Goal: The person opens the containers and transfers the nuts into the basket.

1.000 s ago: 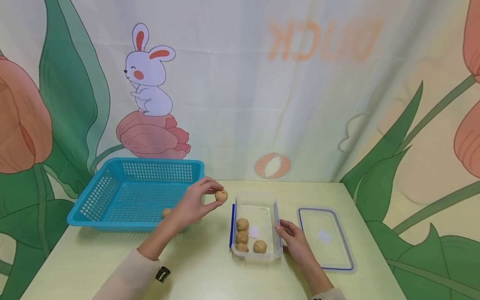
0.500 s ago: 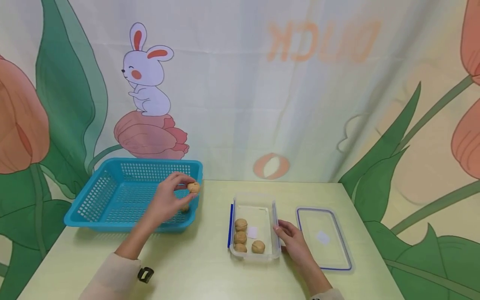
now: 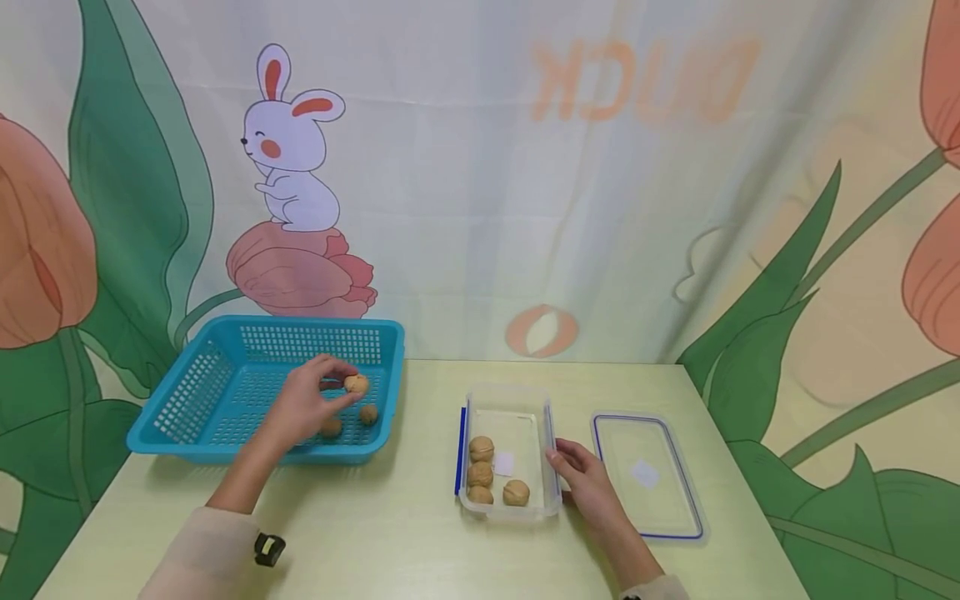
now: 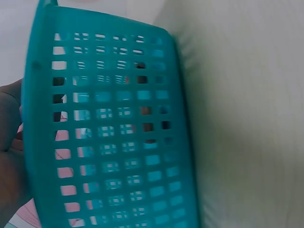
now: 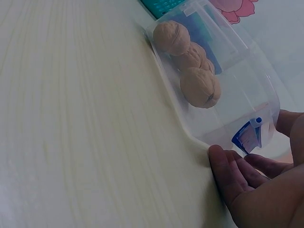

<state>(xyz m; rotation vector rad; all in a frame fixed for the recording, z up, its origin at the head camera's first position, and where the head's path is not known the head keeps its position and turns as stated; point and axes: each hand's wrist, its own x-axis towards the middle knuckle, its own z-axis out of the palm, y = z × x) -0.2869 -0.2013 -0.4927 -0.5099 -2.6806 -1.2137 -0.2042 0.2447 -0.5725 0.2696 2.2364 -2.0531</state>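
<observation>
My left hand (image 3: 302,402) pinches a walnut (image 3: 357,384) between thumb and fingertips, over the blue basket (image 3: 395,375). Two more walnuts lie in the basket, one (image 3: 368,414) at the right and another (image 3: 330,427) partly behind the hand. In the left wrist view, the basket's perforated wall (image 4: 104,142) hides most of that hand. My right hand (image 3: 592,487) grips the right side of a clear plastic food container (image 3: 517,512), thumb at its rim. Inside are several walnuts: a row along the left wall and one apart (image 3: 516,492). The right wrist view shows fingers (image 5: 223,171) against the container's lower edge.
To the right of the container, its clear lid (image 3: 651,477) with a blue seal lies flat on the pale table (image 3: 420,533). A printed curtain (image 3: 465,208) hangs close behind the table. The container's blue clip (image 3: 460,450) sticks out on its left side.
My left hand has carried its walnut leftward, from beside the container to over the basket, and slightly down lately. The right hand and the container stay in place.
</observation>
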